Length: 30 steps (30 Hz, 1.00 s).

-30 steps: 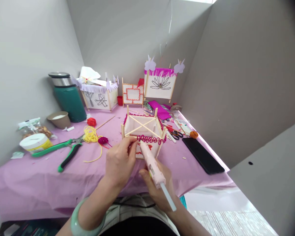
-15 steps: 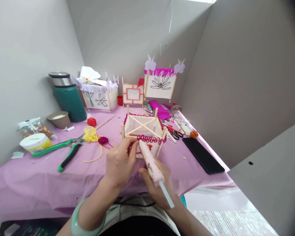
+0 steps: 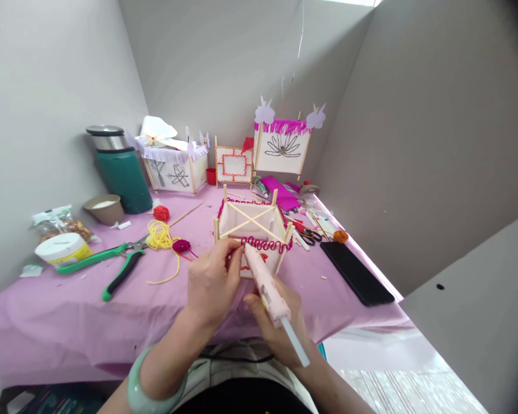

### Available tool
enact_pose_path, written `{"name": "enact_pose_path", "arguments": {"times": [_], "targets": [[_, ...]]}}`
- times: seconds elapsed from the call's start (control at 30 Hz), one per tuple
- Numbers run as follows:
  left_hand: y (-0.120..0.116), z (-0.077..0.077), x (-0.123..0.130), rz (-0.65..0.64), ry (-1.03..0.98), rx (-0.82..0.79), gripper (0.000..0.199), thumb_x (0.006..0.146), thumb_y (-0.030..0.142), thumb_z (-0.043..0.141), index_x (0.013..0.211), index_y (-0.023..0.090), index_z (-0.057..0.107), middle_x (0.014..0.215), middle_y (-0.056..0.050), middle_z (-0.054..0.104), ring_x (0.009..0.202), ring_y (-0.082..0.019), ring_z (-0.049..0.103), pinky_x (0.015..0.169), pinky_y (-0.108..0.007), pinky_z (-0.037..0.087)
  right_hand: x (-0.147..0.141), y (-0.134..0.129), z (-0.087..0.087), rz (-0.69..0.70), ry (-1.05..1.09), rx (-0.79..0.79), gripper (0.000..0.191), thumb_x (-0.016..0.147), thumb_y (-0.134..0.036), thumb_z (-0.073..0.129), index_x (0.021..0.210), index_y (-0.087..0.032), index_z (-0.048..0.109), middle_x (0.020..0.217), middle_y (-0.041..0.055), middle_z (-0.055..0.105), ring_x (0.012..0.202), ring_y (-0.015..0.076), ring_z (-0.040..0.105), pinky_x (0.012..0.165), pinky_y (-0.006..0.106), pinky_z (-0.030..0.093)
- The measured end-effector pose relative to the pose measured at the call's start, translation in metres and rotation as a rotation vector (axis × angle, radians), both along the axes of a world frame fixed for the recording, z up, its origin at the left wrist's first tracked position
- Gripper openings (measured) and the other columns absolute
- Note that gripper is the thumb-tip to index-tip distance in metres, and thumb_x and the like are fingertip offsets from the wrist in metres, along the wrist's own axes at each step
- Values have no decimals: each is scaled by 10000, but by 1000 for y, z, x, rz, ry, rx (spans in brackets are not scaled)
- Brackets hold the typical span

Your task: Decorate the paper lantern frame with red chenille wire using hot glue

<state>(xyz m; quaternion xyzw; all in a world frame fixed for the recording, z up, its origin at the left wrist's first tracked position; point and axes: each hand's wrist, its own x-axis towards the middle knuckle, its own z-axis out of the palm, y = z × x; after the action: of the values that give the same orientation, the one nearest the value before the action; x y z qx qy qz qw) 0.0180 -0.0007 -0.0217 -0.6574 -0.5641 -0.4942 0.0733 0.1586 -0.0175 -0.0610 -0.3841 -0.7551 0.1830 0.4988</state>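
My right hand (image 3: 285,322) is closed round a pale pink hot glue gun (image 3: 267,284), with a whitish glue stick (image 3: 296,342) poking out of its back end. The gun's nozzle points at the near upper edge of a small lantern (image 3: 252,221), a box of wooden sticks and white sides with crossed sticks on top. Wavy magenta yarn (image 3: 267,244) runs along that edge. At its left end the fingertips of my left hand (image 3: 213,279) are pinched on the yarn, beside the nozzle; the fingers partly hide it. A red design shows on the near side, partly covered.
Green-handled pliers (image 3: 99,259), yellow yarn (image 3: 159,236) and a magenta yarn ball (image 3: 181,246) lie to the left. Scissors (image 3: 308,234) and a black phone (image 3: 356,273) are on the right. A green bottle (image 3: 123,178) and finished-looking lanterns (image 3: 282,150) stand behind.
Almost nothing differs. The glue gun's rear and my right hand have shifted very slightly right, while its tip stays by my left fingertips.
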Motion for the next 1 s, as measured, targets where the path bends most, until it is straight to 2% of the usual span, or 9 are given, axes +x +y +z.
{"name": "enact_pose_path", "arguments": {"times": [0.2,0.63,0.8,1.0], "targets": [[-4,3,0,-39,-37,-30,97,880,201,545,917,187,633,759,10,715,621,-121,661,595,-225,476,-1,2,-4,9,9,-21,189,897,-363,548,850,-181,545,726,27,579,622,162,550,569,280,475],[2,-1,3,3,2,1,60,869,208,563,861,186,618,669,24,675,570,-110,634,542,-214,439,9,-8,-2,-10,22,6,159,886,-326,558,825,-179,551,686,15,577,573,150,559,528,257,456],[-6,-2,3,-4,-26,0,80,870,242,573,926,193,602,759,11,702,574,-107,639,554,-216,461,8,-6,-1,6,6,1,159,886,-329,560,826,-183,547,693,16,582,580,154,562,530,261,456],[-13,-1,0,-17,-76,-82,114,840,196,570,953,192,584,818,0,709,565,-110,638,515,-223,459,-2,0,0,19,-18,39,212,898,-380,532,789,-199,518,696,21,578,582,154,550,530,263,451]]}}
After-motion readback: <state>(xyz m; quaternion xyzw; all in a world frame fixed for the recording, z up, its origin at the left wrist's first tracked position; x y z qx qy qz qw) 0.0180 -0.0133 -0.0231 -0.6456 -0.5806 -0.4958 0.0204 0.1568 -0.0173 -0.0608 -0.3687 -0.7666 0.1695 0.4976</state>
